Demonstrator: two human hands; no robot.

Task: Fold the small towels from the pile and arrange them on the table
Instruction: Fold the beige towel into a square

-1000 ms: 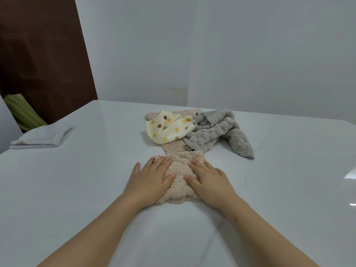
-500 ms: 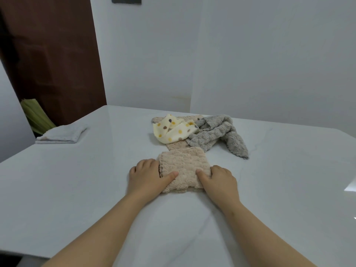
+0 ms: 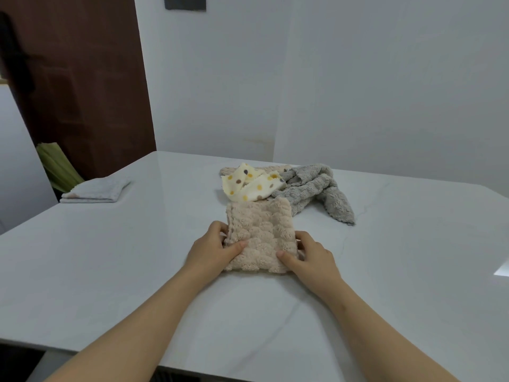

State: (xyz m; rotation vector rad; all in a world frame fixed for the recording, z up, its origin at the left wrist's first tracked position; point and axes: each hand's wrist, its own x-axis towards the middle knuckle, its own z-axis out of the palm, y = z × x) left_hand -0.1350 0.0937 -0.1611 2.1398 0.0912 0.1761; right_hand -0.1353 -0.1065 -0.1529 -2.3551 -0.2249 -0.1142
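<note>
Hands: both on the folded beige towel (image 3: 261,238), one at each side edge.
Left hand (image 3: 213,248): thumb laid on top of the near-left part of the towel, fingers curled round the left edge, pinching it.
Right hand (image 3: 309,257): thumb pressed on the near-right part of the towel, fingers wrapped at the right edge, gripping it.
Forearms: bare, reaching in from the near edge, angled toward each other.
Beige towel: fluffy, bumpy weave, folded into a rough rectangle, lying flat on the counter (image 3: 110,271) at the middle, far edge touching the pile.
Pile: just behind the beige towel, three loose cloths overlapping.
Dotted cloth (image 3: 252,186): cream with yellow and brown spots, crumpled, on top at the left of the pile.
Grey towel (image 3: 316,191): crumpled, at the right of the pile, one corner trailing toward the right.
Second beige cloth (image 3: 228,170): mostly hidden beneath the dotted cloth, only its far strip visible.
Folded pale towel (image 3: 95,190): flat and neat near the far-left edge of the counter, well apart from the pile.
Counter: white, glossy, faint marble veins.
Surroundings: plain pale wall (image 3: 358,92) behind, dark brown door (image 3: 77,78) at the far left, green bundle (image 3: 57,166) leaning beside it.
</note>
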